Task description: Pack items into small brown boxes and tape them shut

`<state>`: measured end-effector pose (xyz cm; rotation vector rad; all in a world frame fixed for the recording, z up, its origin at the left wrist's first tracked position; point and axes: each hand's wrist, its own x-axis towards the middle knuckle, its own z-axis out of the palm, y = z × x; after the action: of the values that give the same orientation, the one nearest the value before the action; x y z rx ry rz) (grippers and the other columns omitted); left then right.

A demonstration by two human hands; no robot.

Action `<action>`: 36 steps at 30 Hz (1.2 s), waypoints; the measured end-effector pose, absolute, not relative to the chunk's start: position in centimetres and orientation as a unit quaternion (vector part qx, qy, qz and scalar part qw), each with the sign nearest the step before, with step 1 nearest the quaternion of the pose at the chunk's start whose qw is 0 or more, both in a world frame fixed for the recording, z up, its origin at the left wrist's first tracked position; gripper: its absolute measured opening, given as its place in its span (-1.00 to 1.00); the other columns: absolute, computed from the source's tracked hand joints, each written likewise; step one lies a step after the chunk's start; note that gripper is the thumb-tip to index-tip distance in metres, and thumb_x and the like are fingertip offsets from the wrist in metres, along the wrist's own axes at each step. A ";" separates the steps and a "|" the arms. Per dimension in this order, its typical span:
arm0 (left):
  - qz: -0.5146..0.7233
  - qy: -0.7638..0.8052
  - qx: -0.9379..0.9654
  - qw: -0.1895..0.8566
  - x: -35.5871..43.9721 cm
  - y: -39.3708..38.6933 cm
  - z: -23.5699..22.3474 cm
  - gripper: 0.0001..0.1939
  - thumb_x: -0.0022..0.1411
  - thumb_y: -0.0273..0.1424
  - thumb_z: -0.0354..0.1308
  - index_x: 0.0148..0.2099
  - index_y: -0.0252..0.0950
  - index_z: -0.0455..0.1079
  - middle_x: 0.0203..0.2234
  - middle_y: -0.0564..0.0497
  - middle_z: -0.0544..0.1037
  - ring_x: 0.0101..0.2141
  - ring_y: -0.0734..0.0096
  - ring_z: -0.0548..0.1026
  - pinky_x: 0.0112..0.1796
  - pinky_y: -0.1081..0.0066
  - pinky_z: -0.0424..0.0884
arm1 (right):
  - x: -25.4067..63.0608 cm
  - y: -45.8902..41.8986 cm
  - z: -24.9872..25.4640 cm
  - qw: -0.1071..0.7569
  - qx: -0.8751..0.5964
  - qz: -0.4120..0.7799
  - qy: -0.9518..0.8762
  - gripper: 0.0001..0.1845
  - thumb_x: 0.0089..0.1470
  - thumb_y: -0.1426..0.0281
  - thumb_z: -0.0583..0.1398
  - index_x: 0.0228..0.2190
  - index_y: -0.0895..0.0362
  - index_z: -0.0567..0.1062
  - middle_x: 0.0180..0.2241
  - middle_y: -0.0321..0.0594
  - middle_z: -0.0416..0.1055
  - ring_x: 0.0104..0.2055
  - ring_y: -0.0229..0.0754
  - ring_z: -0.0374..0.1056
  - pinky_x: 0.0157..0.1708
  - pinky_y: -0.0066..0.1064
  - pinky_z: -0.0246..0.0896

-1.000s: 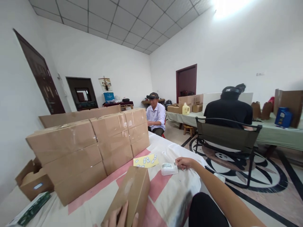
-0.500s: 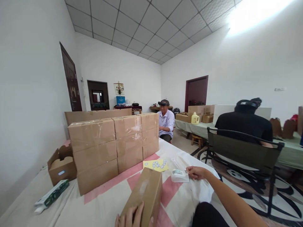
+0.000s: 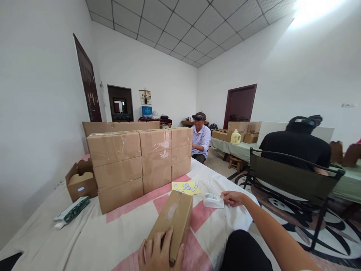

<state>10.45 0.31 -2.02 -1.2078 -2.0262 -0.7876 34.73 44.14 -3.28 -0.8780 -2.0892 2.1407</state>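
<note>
A long closed cardboard box [image 3: 178, 216] lies slanted on the cloth in front of me. My left hand [image 3: 160, 250] grips its near end, fingers across the top and thumb at the right side. To the right of the box sits a small white tape dispenser [image 3: 213, 203] with a pale roll in it. My right hand [image 3: 233, 198] is pinched closed at the dispenser's right end, on what looks like the tape's end; the fingers cover most of it. Beyond the box lies a yellow sheet [image 3: 194, 187] with several small white labels.
Taped cardboard boxes [image 3: 117, 163] stand stacked at the back of the table. To the left are an open carton [image 3: 81, 186] and a green-and-white tube [image 3: 72, 211]. One person [image 3: 200, 137] sits beyond the stack; another person [image 3: 295, 141] sits at the right in a chair [image 3: 284, 175].
The view has tilted down and turned slightly left, so more of my left hand and the box's near end shows. Both hands keep their places on the box and at the dispenser.
</note>
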 end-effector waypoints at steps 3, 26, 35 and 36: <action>-0.299 -0.773 -0.464 0.311 11.0 -0.2 -1.3 -0.63 0.27 -0.23 0.14 0.07 -0.15 0.55 -0.16 -0.06 0.63 -0.17 0.10 0.48 0.04 -0.02 0.25 | 34.7 43.8 -3.1 0.010 -0.274 0.686 -0.674 -0.77 -0.18 0.41 0.28 -0.51 0.10 0.29 -0.76 -0.55 0.13 -0.75 -0.46 -0.12 -0.61 -0.56 0.05; -0.317 -0.729 -0.473 0.380 10.3 0.4 -0.5 -0.52 0.07 -0.12 0.33 0.02 -0.19 0.50 -0.33 -0.07 0.56 -0.33 0.11 0.37 -0.16 0.08 0.21 | 35.5 45.3 -4.0 -0.015 -0.292 0.737 -0.609 -0.68 0.04 0.28 0.33 -0.44 0.11 0.27 -0.61 -0.48 0.21 -0.66 -0.43 -0.06 -0.54 -0.49 0.12; -0.335 -0.731 -0.472 0.361 10.4 -0.2 -0.8 -0.47 0.05 -0.11 0.34 0.06 -0.20 0.48 -0.31 -0.10 0.57 -0.30 0.08 0.39 -0.12 0.05 0.23 | 35.2 45.0 -3.8 -0.011 -0.309 0.735 -0.604 -0.67 0.02 0.31 0.31 -0.46 0.09 0.22 -0.62 -0.49 0.15 -0.67 -0.44 -0.09 -0.58 -0.49 0.05; -0.336 -0.731 -0.472 0.361 10.4 -0.3 -0.9 -0.46 0.06 -0.10 0.34 0.06 -0.20 0.48 -0.31 -0.09 0.57 -0.31 0.09 0.39 -0.12 0.05 0.24 | 35.2 44.9 -3.8 -0.007 -0.309 0.735 -0.603 -0.67 0.01 0.32 0.31 -0.46 0.09 0.22 -0.63 -0.50 0.13 -0.67 -0.44 -0.10 -0.58 -0.50 0.05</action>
<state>10.37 -0.31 -0.88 -1.2157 -1.8832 -0.8653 35.21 44.94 -3.79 -0.9769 -1.9032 2.3207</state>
